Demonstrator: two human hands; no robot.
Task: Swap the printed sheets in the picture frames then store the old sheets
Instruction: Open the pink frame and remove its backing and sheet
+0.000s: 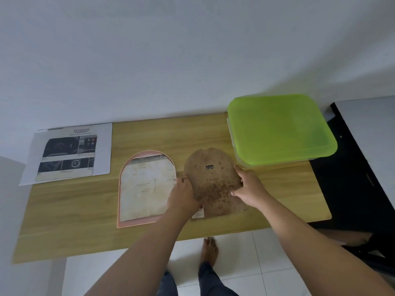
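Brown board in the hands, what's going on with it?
A person grips the brown board at its sides with the left hand and right hand, at the wooden table. An arched frame with a printed sheet lies beside it. A loose sheet and a green-lidded box sit nearby.

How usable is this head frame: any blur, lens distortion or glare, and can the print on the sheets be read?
Head view: soft throughout, no hard glare, shadows faint; wide-angle bend curves the table edges; on the loose sheet only "ADVANCED" reads, the framed sheet is illegible; the left hand and right hand gripping the brown board look slightly smeared.
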